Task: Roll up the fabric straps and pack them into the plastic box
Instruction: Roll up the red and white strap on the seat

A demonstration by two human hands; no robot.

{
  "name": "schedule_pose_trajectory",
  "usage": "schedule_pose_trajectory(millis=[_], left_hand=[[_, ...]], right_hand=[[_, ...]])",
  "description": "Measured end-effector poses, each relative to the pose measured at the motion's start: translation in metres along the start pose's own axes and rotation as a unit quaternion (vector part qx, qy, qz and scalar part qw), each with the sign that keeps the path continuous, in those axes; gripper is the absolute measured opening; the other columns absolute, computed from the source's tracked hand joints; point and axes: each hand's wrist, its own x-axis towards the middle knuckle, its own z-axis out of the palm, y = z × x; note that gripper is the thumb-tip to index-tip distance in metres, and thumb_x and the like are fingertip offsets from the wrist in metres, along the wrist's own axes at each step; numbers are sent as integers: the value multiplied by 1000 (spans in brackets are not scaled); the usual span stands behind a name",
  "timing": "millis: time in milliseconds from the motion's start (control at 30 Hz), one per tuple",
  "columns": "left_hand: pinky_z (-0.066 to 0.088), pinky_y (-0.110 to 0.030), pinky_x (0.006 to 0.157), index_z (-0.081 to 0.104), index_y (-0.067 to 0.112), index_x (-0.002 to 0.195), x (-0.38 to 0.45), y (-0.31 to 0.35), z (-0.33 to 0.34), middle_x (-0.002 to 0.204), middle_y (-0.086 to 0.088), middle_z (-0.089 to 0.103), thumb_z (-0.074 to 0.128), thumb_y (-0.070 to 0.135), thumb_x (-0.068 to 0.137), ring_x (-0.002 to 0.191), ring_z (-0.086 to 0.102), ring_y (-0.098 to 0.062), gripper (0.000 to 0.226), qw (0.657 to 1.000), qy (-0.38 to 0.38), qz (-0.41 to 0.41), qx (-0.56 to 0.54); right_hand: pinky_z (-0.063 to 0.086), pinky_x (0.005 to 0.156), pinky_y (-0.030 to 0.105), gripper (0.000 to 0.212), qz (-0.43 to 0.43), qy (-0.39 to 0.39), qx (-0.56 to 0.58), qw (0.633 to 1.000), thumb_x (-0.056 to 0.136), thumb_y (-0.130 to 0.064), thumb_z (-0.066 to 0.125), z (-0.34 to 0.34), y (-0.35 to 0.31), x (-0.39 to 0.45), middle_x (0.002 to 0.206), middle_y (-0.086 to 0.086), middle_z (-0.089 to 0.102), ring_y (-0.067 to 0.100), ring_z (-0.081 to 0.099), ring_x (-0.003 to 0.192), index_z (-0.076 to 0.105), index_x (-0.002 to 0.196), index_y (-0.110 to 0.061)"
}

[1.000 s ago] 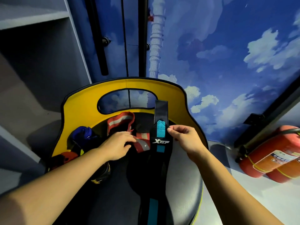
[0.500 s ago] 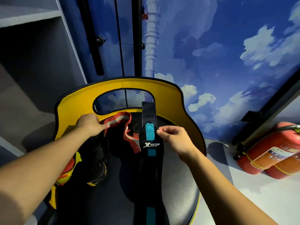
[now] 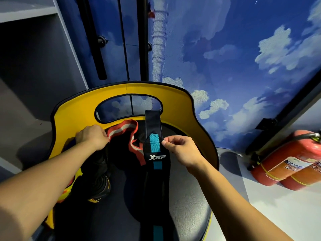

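Chair seat (image 3: pixel 187 202): it is black and shiny, and it is the nearest thing. The straps lie on it.
Black strap (image 3: pixel 156 164): it is long and black with a blue-green line down the middle and white letters on it. It runs up the middle of the seat, from the bottom edge of the view to the chair back.
Black bundle (image 3: pixel 99 173): a dark bunch of cloth with yellow bits lies on the left part of the seat, under the left arm. It is too dark to tell what it is.
Right hand (image 3: pixel 182 150): the thumb and first finger are pressed together on the right edge of the black strap, next to its blue-green tip. The other fingers are curled in.
Left hand (image 3: pixel 92 136): the fingers are curled and hold one end of the red strap, at the left side of the seat near the chair back.
Red strap (image 3: pixel 128 131): it is red with a pale line along it. It bends from the left hand across to the black strap and then hangs down beside it.
Chair back (image 3: pixel 78 110): it is yellow with a dark edge and a long hole in the top. The top end of the black strap leans on it.
Fire extinguishers (image 3: pixel 291 162): two red ones lie on the pale floor to the right, well apart from the chair.
Wall (image 3: pixel 243 49): it is far back, blue with white clouds painted on it.
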Motion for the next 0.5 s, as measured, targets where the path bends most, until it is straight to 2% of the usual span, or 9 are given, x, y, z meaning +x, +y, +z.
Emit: schedule_pose_trajectory(millis=[167, 267, 367, 433, 500], left_hand=[[49, -30, 61, 78, 27, 93, -4, 4, -13, 91, -5, 74, 72, 42, 87, 77, 61, -28, 18, 997, 48, 6, -61], [59, -35, 64, 77, 28, 101, -7, 5, -18, 78, -1, 74, 66, 40, 90, 77, 68, -25, 19, 991, 82, 22, -102], [61, -40, 68, 73, 28, 108, -14, 9, -24, 74, 0, 74, 60, 35, 96, 72, 70, -22, 19, 981, 126, 31, -146], [62, -39, 70, 71, 27, 108, -19, 12, -28, 66, 4, 72, 57, 31, 99, 60, 70, -16, 17, 967, 148, 47, -200], [62, -39, 71, 72, 26, 108, -24, 13, -31, 72, 3, 73, 56, 29, 101, 59, 70, -15, 17, 953, 162, 64, -249]], right_hand=[[59, 80, 36, 12, -3, -3, 8, 1000, 92, -14, 71, 0, -6, -3, 93, 16, 76, 15, 70, 81, 75, 93, -3], [58, 76, 31, 11, -10, -1, 10, 1000, 92, -12, 71, 2, -8, -6, 94, 17, 76, 14, 69, 81, 75, 93, -2], [54, 70, 23, 11, -17, 2, 13, 1000, 92, -12, 71, 4, -12, -9, 88, 15, 75, 12, 66, 79, 75, 92, -2], [54, 75, 28, 10, -27, 5, 5, 1000, 91, -13, 72, 4, -15, -11, 91, 17, 75, 13, 65, 81, 75, 92, -3], [56, 81, 35, 11, -37, 3, 4, 999, 91, -12, 71, 4, -21, -14, 96, 20, 75, 15, 66, 83, 75, 92, -2]])
